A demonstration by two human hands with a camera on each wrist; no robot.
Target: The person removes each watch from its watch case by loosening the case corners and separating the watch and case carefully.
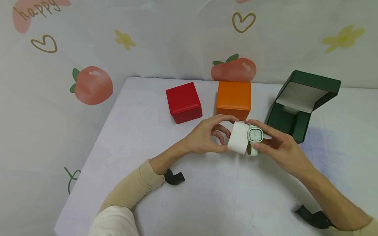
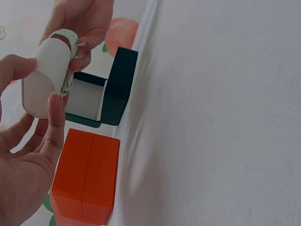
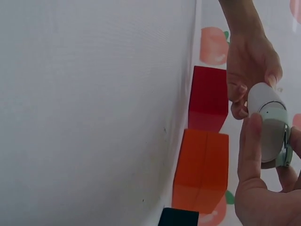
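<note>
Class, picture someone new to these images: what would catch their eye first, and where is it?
Probably the vivid boxes near the table's far edge: a closed red box, a closed orange box to its right, and an open green box farther right. In front of them, the left hand grips a white cushion, while the right hand holds the white watch at the cushion's right end.

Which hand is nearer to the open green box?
Right. The right hand, gripping the white watch, is close to the near left side of the green box; the left hand, at the white cushion's left end, is farther off, to the box's left.
</note>
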